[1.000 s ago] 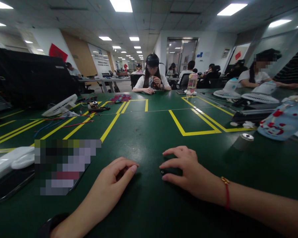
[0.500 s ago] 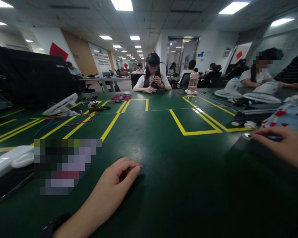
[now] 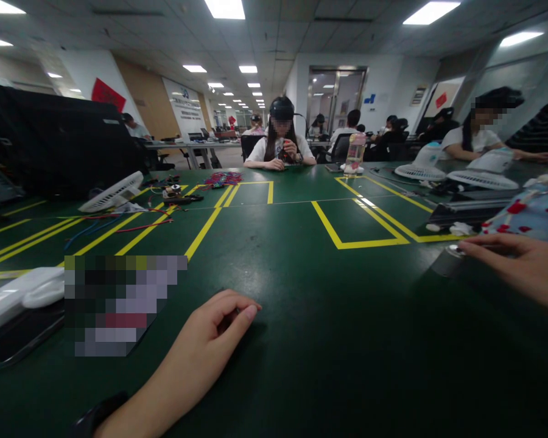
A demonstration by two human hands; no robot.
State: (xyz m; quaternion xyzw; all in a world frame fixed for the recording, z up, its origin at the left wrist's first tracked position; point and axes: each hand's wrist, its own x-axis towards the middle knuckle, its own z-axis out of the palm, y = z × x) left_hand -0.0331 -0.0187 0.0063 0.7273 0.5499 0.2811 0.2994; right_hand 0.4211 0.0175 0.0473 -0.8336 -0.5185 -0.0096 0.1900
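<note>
1. A small grey cylinder with a silver cap (image 3: 448, 260) is lying on the green table (image 3: 301, 292), just inside the yellow tape lines (image 3: 347, 234), at my far right.
2. My right hand (image 3: 523, 266) is reaching to it, fingers (image 3: 479, 245) stretched out and spread, the tips touching its cap or just beside it; I am not gripping it.
3. My left hand (image 3: 207, 340) is resting on the table near the middle, fingers curled inward over something small and dark (image 3: 223, 319); it is too hidden for me to tell what it is.
4. A patterned bottle (image 3: 527, 216) is lying just beyond my right hand.
5. A phone (image 3: 18, 337) is sitting at my far left.
6. A person (image 3: 279, 143) is sitting across the table.
</note>
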